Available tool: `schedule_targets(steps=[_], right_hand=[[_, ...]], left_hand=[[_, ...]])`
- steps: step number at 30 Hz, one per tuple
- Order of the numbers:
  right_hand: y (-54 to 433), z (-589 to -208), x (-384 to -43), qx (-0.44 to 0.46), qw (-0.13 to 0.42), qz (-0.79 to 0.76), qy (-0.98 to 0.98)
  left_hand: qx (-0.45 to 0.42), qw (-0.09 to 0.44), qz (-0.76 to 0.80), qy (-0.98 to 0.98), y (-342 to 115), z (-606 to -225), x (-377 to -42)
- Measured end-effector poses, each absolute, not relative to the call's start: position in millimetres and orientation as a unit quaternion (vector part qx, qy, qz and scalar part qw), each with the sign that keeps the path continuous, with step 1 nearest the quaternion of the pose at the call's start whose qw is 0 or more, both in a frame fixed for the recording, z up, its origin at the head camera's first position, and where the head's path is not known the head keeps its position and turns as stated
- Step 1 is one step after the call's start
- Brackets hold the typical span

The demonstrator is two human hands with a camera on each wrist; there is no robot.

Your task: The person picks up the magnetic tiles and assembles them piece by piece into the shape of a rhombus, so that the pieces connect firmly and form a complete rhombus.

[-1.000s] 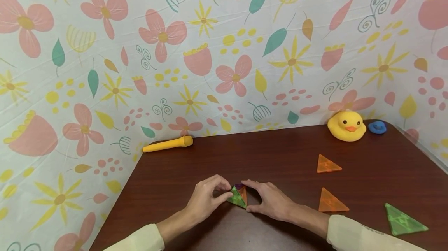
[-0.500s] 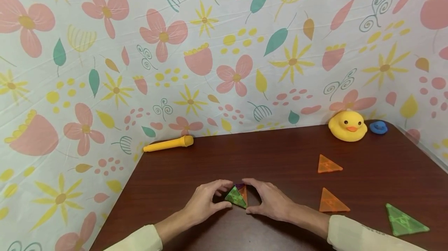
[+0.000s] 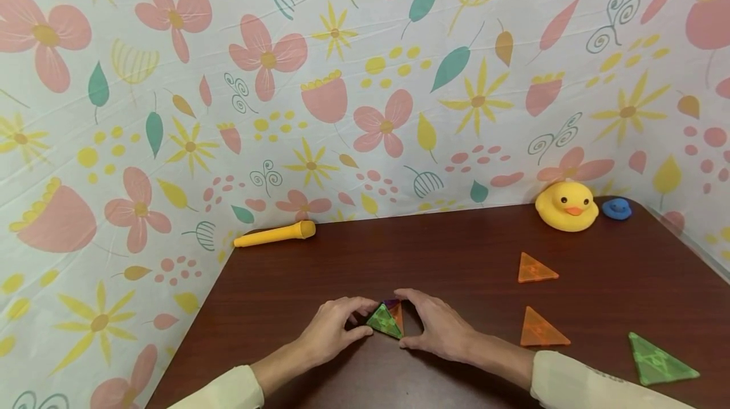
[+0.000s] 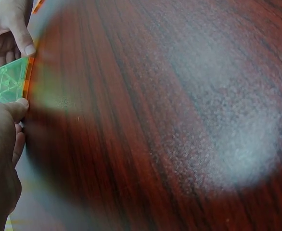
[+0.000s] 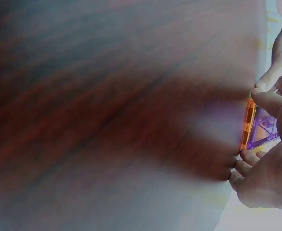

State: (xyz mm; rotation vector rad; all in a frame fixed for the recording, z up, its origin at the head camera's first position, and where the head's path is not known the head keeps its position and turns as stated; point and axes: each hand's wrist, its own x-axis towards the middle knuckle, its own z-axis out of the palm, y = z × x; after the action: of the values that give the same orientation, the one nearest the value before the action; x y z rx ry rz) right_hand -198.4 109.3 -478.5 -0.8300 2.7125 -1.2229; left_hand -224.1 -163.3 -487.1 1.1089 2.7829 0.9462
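Note:
Between the two hands, near the table's front, stands a small pyramid of see-through triangular magnetic tiles. Its green tile (image 3: pixel 384 321) faces front, an orange tile (image 3: pixel 398 315) leans on the right, and a purple tile (image 5: pixel 263 129) shows behind. An orange strip (image 4: pixel 28 79) runs along the bottom edge. My left hand (image 3: pixel 332 325) curves round the left side, thumb tip at the lower left corner and fingers behind. My right hand (image 3: pixel 440 325) brackets the right side, thumb at the front corner and index finger at the back. The left fingertips are partly hidden by the green tile.
Two loose orange triangles (image 3: pixel 536 268) and a larger green triangle (image 3: pixel 660 359) lie on the right of the brown table (image 3: pixel 456 250). Along the back are a yellow toy microphone (image 3: pixel 275 234), a yellow duck (image 3: pixel 566 206) and a small blue duck (image 3: pixel 617 208). Flowered cloth (image 3: pixel 365 79) hangs behind.
My left thumb and fingers have loosened from the green tile's face and slid slightly left and down to its corner. The right hand has barely shifted, and the pyramid stays in place.

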Motion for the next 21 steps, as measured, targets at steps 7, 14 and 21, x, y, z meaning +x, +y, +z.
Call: schedule_targets(steps=[7, 14, 21], right_hand=[[108.4, -479.4, -199.5, -0.268, 0.025, -0.393, 0.879], [111.1, -480.2, -198.5, -0.279, 0.013, -0.393, 0.876], [111.7, -481.1, -198.7, -0.286, 0.002, -0.391, 0.875]], left_hand=[[0.355, -0.01, 0.305, 0.884, -161.1, -488.3, -224.8], [0.356, -0.012, 0.312, 0.881, -159.5, -487.8, -224.6], [0.353, -0.013, 0.315, 0.881, -159.3, -488.4, -224.5]])
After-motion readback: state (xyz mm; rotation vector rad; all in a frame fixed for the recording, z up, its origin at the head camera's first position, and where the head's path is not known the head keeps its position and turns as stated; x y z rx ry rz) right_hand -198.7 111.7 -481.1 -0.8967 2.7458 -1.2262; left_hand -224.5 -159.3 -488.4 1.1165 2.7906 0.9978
